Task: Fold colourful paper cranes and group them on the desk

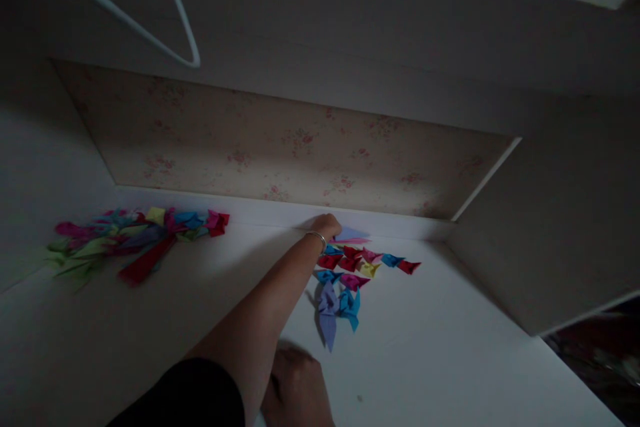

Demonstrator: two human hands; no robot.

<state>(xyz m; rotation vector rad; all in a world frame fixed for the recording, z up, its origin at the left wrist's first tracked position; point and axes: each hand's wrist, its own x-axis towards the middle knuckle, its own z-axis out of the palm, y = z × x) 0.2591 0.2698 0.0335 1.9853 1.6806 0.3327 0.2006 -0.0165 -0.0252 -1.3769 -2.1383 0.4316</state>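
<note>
My left hand [327, 224], a thin bracelet on its wrist, reaches across the white desk [440, 353] to the far edge. Its fingers are curled on a flat lavender and pink paper sheet [351, 236]. Just in front of it lies a cluster of small folded paper pieces [363, 264] in red, blue, pink and yellow. A larger purple folded piece [328, 312] and a blue one [350, 305] lie nearer to me. My right hand [296, 385] rests low on the desk near the bottom edge, in shadow, with its fingers hidden.
A second pile of folded coloured paper [135, 238] lies at the far left of the desk. A floral-patterned back wall [300, 153] closes the alcove, and a white side panel [530, 233] stands at the right. A white hanger [165, 27] hangs at the upper left.
</note>
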